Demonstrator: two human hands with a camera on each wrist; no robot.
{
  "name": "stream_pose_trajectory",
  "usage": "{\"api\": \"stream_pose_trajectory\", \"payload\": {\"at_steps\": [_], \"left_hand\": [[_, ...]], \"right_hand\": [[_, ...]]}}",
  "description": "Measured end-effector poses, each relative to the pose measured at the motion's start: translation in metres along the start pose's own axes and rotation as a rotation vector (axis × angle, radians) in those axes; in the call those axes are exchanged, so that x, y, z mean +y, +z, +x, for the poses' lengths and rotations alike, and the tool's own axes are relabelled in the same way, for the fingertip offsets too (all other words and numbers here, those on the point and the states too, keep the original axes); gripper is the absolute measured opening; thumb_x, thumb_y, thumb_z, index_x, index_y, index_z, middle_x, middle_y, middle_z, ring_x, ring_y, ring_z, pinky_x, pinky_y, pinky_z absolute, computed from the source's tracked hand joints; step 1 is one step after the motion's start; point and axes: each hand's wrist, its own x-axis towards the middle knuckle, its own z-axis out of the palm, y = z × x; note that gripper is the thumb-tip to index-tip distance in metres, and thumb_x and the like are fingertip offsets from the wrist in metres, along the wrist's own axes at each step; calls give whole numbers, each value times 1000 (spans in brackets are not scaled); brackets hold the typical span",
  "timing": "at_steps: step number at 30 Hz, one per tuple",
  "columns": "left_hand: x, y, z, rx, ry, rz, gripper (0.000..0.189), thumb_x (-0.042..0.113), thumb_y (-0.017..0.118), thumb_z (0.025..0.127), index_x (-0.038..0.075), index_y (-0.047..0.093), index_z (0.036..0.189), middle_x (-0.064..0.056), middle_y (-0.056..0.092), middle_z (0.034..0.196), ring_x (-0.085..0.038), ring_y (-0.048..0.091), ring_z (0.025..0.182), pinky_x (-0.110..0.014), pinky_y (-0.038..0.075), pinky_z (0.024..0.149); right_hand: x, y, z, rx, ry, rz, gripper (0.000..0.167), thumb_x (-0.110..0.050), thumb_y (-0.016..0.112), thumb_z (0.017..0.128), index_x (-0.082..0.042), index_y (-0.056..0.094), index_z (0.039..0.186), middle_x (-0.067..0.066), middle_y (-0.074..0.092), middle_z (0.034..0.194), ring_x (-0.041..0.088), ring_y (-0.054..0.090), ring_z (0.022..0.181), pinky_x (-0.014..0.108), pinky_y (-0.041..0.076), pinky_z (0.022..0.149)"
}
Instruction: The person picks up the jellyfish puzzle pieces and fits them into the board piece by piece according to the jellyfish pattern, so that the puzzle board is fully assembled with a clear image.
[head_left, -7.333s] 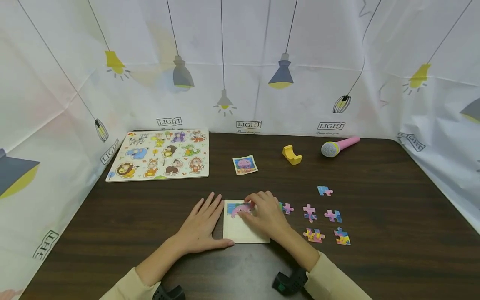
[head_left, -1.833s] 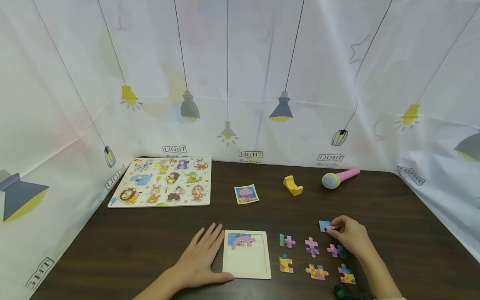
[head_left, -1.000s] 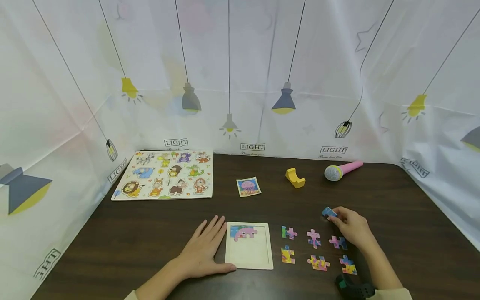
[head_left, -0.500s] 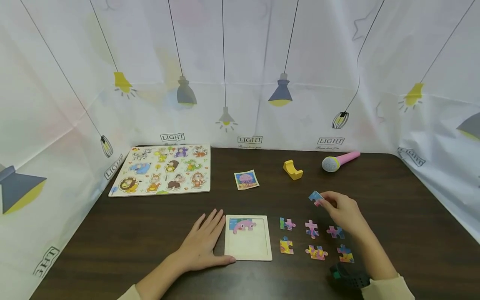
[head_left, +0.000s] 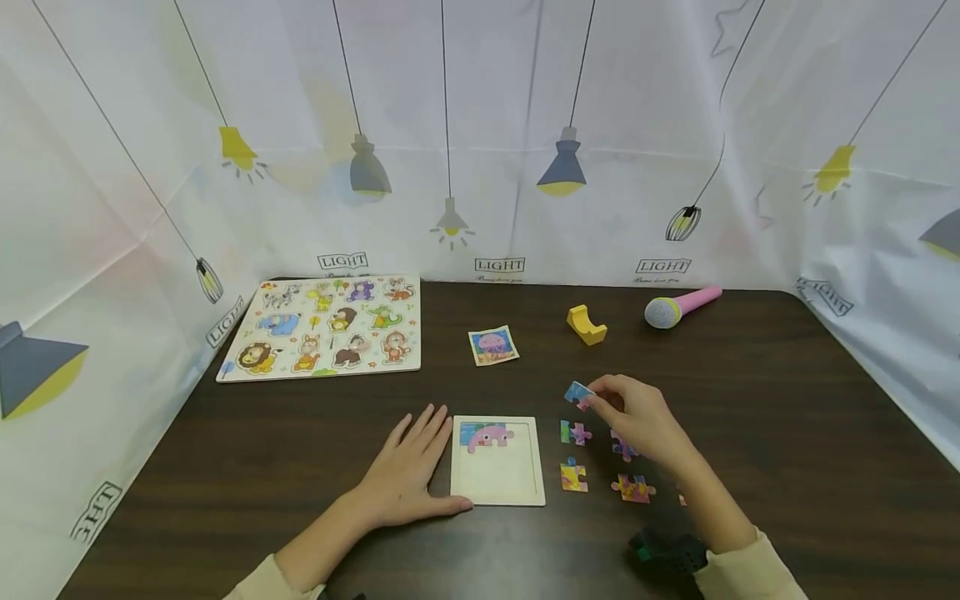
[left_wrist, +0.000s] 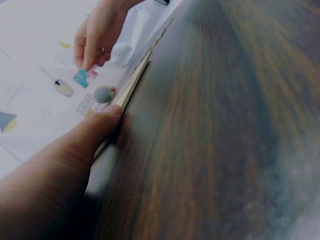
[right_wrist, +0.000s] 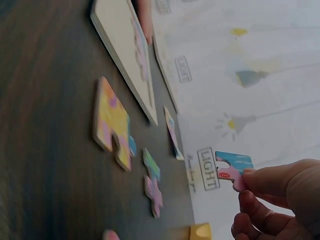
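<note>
One blue piece point(head_left: 578, 393), with pink along its lower edge, is pinched between the thumb and forefinger of the right hand point(head_left: 637, 421) and is held raised above the table point(head_left: 225, 467), to the right of the tray point(head_left: 498, 483) and apart from it. Nothing is grasped by the left hand point(head_left: 403, 475): its fingers are spread straight and laid at the tray's left side, and the near left corner is touched by the thumb. The tray's far left corner is filled by joined pieces point(head_left: 486, 435) in blue and pink; the rest of its floor is left bare. On the table to the right are laid a green-and-pink piece point(head_left: 576, 432), a yellow piece point(head_left: 573, 477) and a pink-and-yellow piece point(head_left: 633, 488), while a purple piece point(head_left: 623, 447) is partly covered by the right hand. Farther back are set an animal board point(head_left: 322, 329), a card point(head_left: 493, 345), a yellow block point(head_left: 587, 326) and a microphone point(head_left: 681, 307), all backed by a lamp-printed curtain point(head_left: 480, 92).
</note>
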Motion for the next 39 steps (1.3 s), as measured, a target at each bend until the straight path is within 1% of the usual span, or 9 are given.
{"api": "stream_pose_trajectory", "payload": {"at_steps": [6,9,16,21,24,29,33,39], "left_hand": [[-1,-2,2,13,9,5,107,82,34,73,4,19,146,-11,12,152,-24,6,139,-48,6,108],[-2,-3,2,14,6,6,108,82,35,73,4,19,146,-11,12,152,-24,6,139,-48,6,108],[1,-2,0,-11,-7,-5,108,82,33,73,5,18,146,-10,10,152,-23,5,139,-47,5,108],[2,0,-1,-9,-12,-7,109,83,33,72,5,19,146,-10,12,152,-23,6,139,-48,6,108],[1,1,-1,1,-7,-3,108,83,33,72,5,19,146,-10,12,152,-23,7,139,-48,6,108],[0,2,0,9,-5,3,108,83,32,72,5,19,146,-10,12,152,-23,7,139,-47,6,108],[-1,3,-1,3,-9,6,109,83,31,72,5,18,146,-10,11,152,-23,6,139,-47,5,109],[-1,2,0,-3,-8,5,109,83,32,72,5,18,146,-10,11,152,-22,5,139,-47,5,109]], "right_hand": [[-11,14,3,-11,-54,14,6,-13,63,87,-10,66,91,-2,50,71,13,44,62,24,37,51],[-15,21,3,-32,-74,22,5,-13,64,86,-11,66,90,-3,49,71,13,44,62,23,38,51],[-20,35,3,-94,-52,57,4,-15,63,87,-13,65,89,-5,51,70,13,45,62,23,40,52],[-22,42,4,-113,-76,62,6,-14,63,87,-11,65,92,-6,52,69,12,45,61,23,41,52],[-23,45,5,-115,-69,71,7,-13,64,86,-11,65,93,-6,52,69,12,45,62,23,41,53],[-23,49,6,-119,-67,98,11,-12,63,87,-10,64,97,-5,56,75,12,48,67,24,44,56],[-25,53,5,-119,-91,113,14,-7,62,87,-9,62,101,-4,59,81,12,50,69,23,47,59],[-25,57,5,-125,-111,144,25,2,60,86,-9,60,108,0,57,80,12,51,65,23,47,56]]}}
